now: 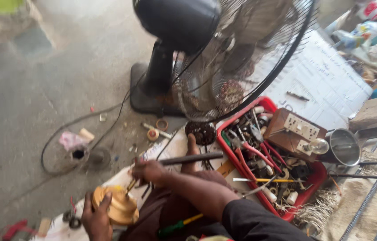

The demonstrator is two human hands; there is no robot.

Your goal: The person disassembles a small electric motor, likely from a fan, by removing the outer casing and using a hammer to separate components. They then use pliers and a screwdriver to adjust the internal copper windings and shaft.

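Note:
My left hand grips a round tan motor housing at the lower left, holding it against my knee. My right hand is closed around a small tool with a yellowish handle, its tip on top of the housing. A long dark metal rod lies by my right hand across my leg. My bare foot points toward the fan.
A black pedestal fan with a wire cage stands ahead on the concrete floor. A red tray of pliers, screwdrivers and parts sits to the right, with a wooden socket board and bulb. A green-handled screwdriver lies by my leg.

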